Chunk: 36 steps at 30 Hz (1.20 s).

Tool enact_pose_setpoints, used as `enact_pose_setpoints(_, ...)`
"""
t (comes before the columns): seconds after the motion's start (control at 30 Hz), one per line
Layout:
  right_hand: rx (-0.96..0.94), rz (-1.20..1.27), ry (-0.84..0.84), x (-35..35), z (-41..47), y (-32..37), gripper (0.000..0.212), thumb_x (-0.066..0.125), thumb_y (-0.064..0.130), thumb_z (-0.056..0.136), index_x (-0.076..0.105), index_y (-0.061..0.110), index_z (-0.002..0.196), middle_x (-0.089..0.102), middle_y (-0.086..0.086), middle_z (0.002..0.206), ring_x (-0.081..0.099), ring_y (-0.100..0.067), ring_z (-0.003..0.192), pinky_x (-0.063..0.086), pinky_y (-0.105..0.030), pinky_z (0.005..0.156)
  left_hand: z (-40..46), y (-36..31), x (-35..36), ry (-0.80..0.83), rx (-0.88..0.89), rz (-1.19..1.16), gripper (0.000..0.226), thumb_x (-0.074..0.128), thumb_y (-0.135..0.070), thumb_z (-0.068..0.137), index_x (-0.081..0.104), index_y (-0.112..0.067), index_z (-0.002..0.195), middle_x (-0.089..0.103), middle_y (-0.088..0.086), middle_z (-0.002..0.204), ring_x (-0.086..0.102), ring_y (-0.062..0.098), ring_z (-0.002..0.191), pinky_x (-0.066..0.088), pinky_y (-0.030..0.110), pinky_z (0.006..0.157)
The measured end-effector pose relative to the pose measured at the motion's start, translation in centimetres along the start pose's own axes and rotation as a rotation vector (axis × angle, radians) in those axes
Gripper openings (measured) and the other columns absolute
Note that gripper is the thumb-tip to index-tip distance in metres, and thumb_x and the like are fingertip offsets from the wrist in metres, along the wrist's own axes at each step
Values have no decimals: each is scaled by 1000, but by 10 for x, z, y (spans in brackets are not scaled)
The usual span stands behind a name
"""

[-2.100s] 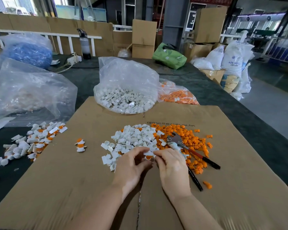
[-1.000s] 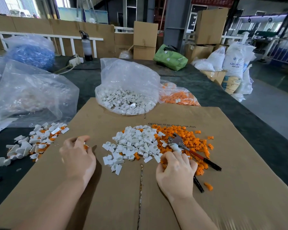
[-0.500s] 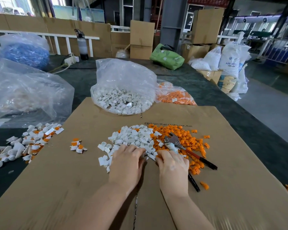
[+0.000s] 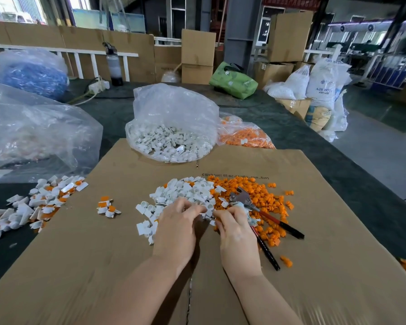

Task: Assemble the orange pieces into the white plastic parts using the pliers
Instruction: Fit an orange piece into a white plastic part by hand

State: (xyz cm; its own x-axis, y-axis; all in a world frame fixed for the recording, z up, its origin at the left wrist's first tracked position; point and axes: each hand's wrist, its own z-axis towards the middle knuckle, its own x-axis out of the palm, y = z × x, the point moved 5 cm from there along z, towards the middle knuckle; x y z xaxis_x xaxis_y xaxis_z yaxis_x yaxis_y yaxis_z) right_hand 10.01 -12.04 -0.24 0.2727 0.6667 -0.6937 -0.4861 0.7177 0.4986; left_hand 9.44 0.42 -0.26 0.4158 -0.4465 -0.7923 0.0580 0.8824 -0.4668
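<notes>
Flattened cardboard sheet (image 4: pixel 314 266) spread over the surface (image 4: pixel 291 127). Mid-sheet, a heap of plastic parts (image 4: pixel 185 191), with a heap of small pieces (image 4: pixel 263 202) touching it on the right. Pliers (image 4: pixel 263 212) lying on that right heap, handles toward the near right. Left hand (image 4: pixel 176 227) and right hand (image 4: pixel 234 233) side by side at the near edge of the heaps. Left of the heaps, a small cluster of joined parts (image 4: pixel 107 206); farther left, off the sheet, a larger pile (image 4: pixel 33 205). Behind the heaps, a bag of parts (image 4: pixel 171 127) on the sheet's far edge, a bag of pieces (image 4: pixel 242 134) just right of it. Big bag (image 4: pixel 33 130) at far left.
</notes>
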Motion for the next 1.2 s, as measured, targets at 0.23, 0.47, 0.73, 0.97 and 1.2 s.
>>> enact_pose_setpoints(0.23,40,37,-51,-3,0,-2,19,61,-4,86,64,9,99,57,-1,94,59,-17,72,54,-33,60,-7,-8,2,37,4,-238,20,67,-10,84,66,-17,103,41,-17,95,54,0,81,38,5,75)
enact_pose_setpoints(0.47,66,-91,-159,-13,-1,-1,12,74,5,77,68,15,82,62,0,82,57,-24,77,44,-41,72,-14,-3,-2,-53,-112,-276,12,60,-23,91,67,-24,101,66,-14,90,60,3,86,44,16,77)
enact_pose_setpoints(0.73,177,233,-76,-11,-3,-11,5,63,15,88,65,19,87,62,11,75,50,4,83,33,-25,82,-18,7,8,-7,-363,-630,7,63,-24,89,62,-27,94,64,-16,80,55,-14,75,37,0,65)
enact_pose_setpoints(0.97,112,230,-51,-12,-2,-5,12,66,19,86,60,25,77,59,15,72,52,-3,75,31,-26,83,-21,10,7,5,-405,-736,5,64,-20,88,63,-23,84,62,-8,67,54,-6,56,37,5,53)
enact_pose_setpoints(1.2,-2,64,-48,-10,-5,2,18,72,15,80,60,15,68,57,9,64,52,-14,65,35,-32,74,-22,9,7,24,-420,-881,10,60,-11,90,61,-19,83,64,-7,62,59,1,58,42,9,55)
